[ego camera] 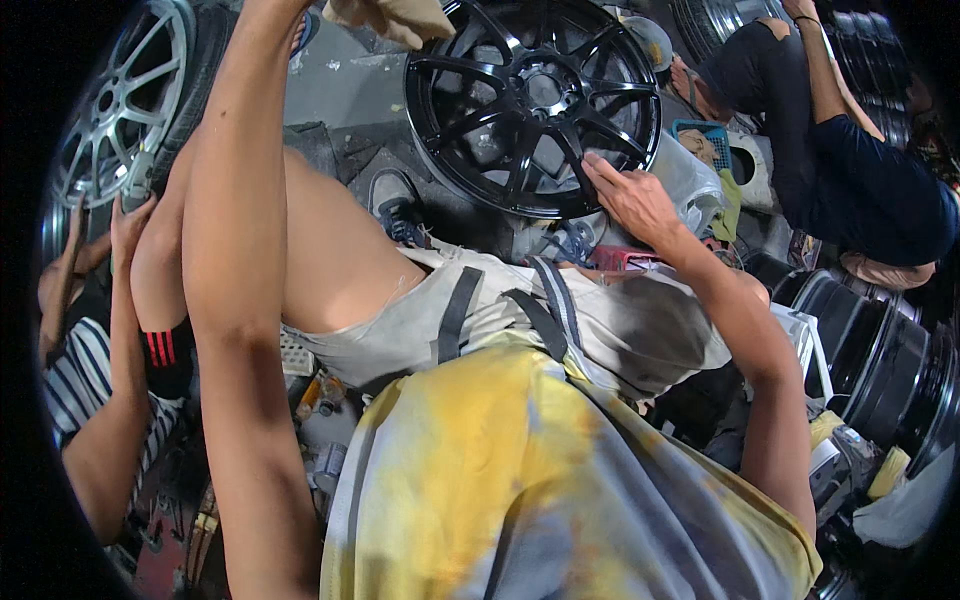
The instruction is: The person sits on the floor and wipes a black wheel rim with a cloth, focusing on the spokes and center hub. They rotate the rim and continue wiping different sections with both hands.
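A glossy black multi-spoke alloy wheel (pixel 546 90) stands before me near my shoes, its spoked face toward me. My right hand (pixel 634 196) grips its lower right edge, with the fingers lying over the lip and the end of a spoke. The thumb is hidden. My left arm reaches up past the top edge of the view, so my left hand is out of view. Close to that wrist, a beige cloth (pixel 394 21) hangs beside the wheel's upper left; what holds it cannot be seen.
At left, another person's hands (pixel 131 221) are at a silver alloy wheel (pixel 120 105). A person in dark clothes (pixel 847 172) sits at right. Stacked wheel rims (pixel 870 352), a blue basket (pixel 705 142), a red container (pixel 622 259) and plastic sheeting (pixel 684 184) lie around my right side.
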`<control>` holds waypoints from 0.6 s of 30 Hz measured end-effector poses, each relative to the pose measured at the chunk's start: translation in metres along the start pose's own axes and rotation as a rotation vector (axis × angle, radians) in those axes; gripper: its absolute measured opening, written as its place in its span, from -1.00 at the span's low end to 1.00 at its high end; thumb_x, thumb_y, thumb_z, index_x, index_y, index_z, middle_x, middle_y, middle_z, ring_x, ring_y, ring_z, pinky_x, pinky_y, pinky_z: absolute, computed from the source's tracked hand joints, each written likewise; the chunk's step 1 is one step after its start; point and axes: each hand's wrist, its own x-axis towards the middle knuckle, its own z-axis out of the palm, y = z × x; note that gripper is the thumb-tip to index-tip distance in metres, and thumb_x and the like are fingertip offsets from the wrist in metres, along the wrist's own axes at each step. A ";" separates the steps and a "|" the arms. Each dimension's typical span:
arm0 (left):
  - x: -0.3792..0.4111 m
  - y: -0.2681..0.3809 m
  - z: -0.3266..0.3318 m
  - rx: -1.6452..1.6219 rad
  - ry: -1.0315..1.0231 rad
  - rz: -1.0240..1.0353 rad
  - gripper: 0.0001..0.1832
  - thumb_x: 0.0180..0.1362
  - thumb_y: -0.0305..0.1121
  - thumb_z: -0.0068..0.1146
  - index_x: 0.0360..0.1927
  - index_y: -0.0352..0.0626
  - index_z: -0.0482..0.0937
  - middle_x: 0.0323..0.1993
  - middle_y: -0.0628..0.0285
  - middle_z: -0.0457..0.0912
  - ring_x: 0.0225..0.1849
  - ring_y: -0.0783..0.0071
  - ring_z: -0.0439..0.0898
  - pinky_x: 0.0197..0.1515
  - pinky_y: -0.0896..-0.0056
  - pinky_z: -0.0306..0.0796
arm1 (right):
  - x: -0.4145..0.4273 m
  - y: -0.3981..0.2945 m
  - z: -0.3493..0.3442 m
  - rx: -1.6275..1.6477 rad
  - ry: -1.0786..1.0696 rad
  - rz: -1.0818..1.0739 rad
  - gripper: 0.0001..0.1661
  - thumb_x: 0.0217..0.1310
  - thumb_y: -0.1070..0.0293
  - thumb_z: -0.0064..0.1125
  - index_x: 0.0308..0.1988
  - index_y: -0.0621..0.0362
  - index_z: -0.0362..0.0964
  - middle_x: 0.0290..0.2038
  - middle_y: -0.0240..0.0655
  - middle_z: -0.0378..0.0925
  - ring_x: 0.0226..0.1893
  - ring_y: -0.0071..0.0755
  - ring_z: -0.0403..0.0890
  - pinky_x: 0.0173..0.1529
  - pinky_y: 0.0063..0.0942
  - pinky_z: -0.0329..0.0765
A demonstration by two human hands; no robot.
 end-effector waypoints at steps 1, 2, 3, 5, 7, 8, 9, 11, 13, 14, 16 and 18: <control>-0.003 0.004 -0.002 0.059 0.020 -0.008 -0.82 0.08 -0.37 0.14 -0.30 -0.20 0.68 -0.48 0.01 0.70 -0.44 0.30 0.63 -0.32 0.10 0.48 | 0.001 0.005 -0.003 -0.019 -0.004 -0.058 -0.41 0.29 0.29 0.20 0.28 0.18 0.40 0.22 -0.33 0.43 -0.35 -0.38 0.69 -0.22 -0.41 0.62; -0.004 0.003 0.001 0.072 0.062 0.064 -0.83 0.07 -0.37 0.14 -0.32 -0.21 0.67 -0.48 0.01 0.70 -0.45 0.30 0.62 -0.33 0.09 0.47 | 0.004 0.009 -0.004 -0.037 -0.007 -0.116 -0.40 0.29 0.29 0.20 0.28 0.18 0.40 0.23 -0.33 0.42 -0.35 -0.41 0.67 -0.21 -0.43 0.60; -0.001 0.002 0.003 0.089 0.107 0.147 -0.83 0.06 -0.37 0.14 -0.34 -0.22 0.67 -0.49 0.01 0.69 -0.46 0.29 0.62 -0.34 0.08 0.46 | 0.012 0.011 -0.003 -0.047 -0.014 -0.111 -0.41 0.29 0.29 0.20 0.28 0.18 0.40 0.25 -0.33 0.41 -0.35 -0.42 0.67 -0.20 -0.42 0.60; 0.013 -0.002 0.011 0.105 0.084 0.126 -0.83 0.05 -0.37 0.15 -0.35 -0.23 0.66 -0.50 0.01 0.69 -0.46 0.28 0.62 -0.33 0.07 0.46 | 0.041 0.009 0.008 -0.057 -0.023 -0.104 -0.41 0.30 0.28 0.19 0.28 0.19 0.40 0.27 -0.32 0.40 -0.34 -0.43 0.66 -0.19 -0.40 0.59; 0.016 -0.003 0.014 0.105 0.062 0.113 -0.83 0.04 -0.36 0.16 -0.35 -0.24 0.66 -0.49 0.01 0.70 -0.45 0.27 0.62 -0.34 0.06 0.45 | 0.050 0.009 0.016 -0.080 -0.052 -0.124 -0.43 0.33 0.30 0.15 0.29 0.20 0.38 0.29 -0.32 0.38 -0.32 -0.43 0.67 -0.19 -0.38 0.59; 0.015 -0.004 0.013 0.097 0.054 0.119 -0.82 0.04 -0.36 0.17 -0.35 -0.25 0.66 -0.48 0.01 0.70 -0.45 0.27 0.63 -0.34 0.06 0.45 | 0.044 0.010 0.015 -0.075 -0.054 -0.136 -0.43 0.34 0.31 0.14 0.30 0.20 0.37 0.29 -0.32 0.38 -0.31 -0.43 0.68 -0.19 -0.37 0.60; 0.013 -0.004 0.011 0.085 0.050 0.122 -0.82 0.04 -0.36 0.17 -0.35 -0.25 0.66 -0.48 0.01 0.71 -0.45 0.27 0.63 -0.34 0.05 0.45 | 0.037 0.014 0.012 -0.073 -0.058 -0.153 -0.43 0.34 0.32 0.14 0.30 0.20 0.36 0.29 -0.32 0.38 -0.31 -0.43 0.68 -0.19 -0.37 0.60; 0.006 -0.003 0.006 0.106 0.031 0.058 -0.81 0.02 -0.36 0.18 -0.35 -0.26 0.67 -0.45 0.00 0.73 -0.42 0.22 0.67 -0.34 0.05 0.46 | 0.027 0.019 0.017 -0.044 -0.031 -0.183 -0.43 0.35 0.33 0.11 0.30 0.21 0.35 0.31 -0.33 0.38 -0.29 -0.45 0.69 -0.18 -0.38 0.60; -0.006 0.001 0.000 0.142 0.062 0.029 -0.81 0.02 -0.36 0.18 -0.35 -0.25 0.68 -0.45 -0.01 0.73 -0.41 0.19 0.70 -0.34 0.04 0.46 | 0.036 0.016 0.005 -0.054 -0.043 -0.165 -0.43 0.35 0.34 0.10 0.31 0.22 0.35 0.32 -0.34 0.37 -0.28 -0.45 0.69 -0.17 -0.40 0.60; 0.007 -0.008 0.006 0.108 0.058 -0.053 -0.80 0.00 -0.36 0.18 -0.34 -0.26 0.69 -0.45 -0.05 0.72 -0.38 0.14 0.72 -0.32 0.04 0.47 | 0.046 0.017 0.004 -0.079 -0.064 -0.155 -0.43 0.34 0.34 0.08 0.31 0.22 0.35 0.32 -0.31 0.37 -0.28 -0.45 0.69 -0.17 -0.42 0.60; 0.015 -0.011 0.010 0.143 0.057 0.046 -0.79 -0.01 -0.36 0.17 -0.34 -0.27 0.69 -0.44 -0.08 0.71 -0.38 0.13 0.71 -0.31 0.03 0.48 | 0.055 0.017 0.013 -0.142 -0.101 -0.168 -0.38 0.33 0.33 0.13 0.35 0.19 0.33 0.36 -0.32 0.36 -0.24 -0.38 0.69 -0.13 -0.39 0.61; 0.017 -0.011 0.013 0.157 0.060 0.084 -0.78 -0.03 -0.37 0.16 -0.34 -0.29 0.67 -0.43 -0.13 0.70 -0.35 0.09 0.71 -0.28 0.02 0.47 | 0.051 0.011 0.004 -0.158 -0.160 -0.163 -0.37 0.31 0.31 0.16 0.33 0.18 0.36 0.36 -0.33 0.37 -0.24 -0.34 0.69 -0.12 -0.36 0.61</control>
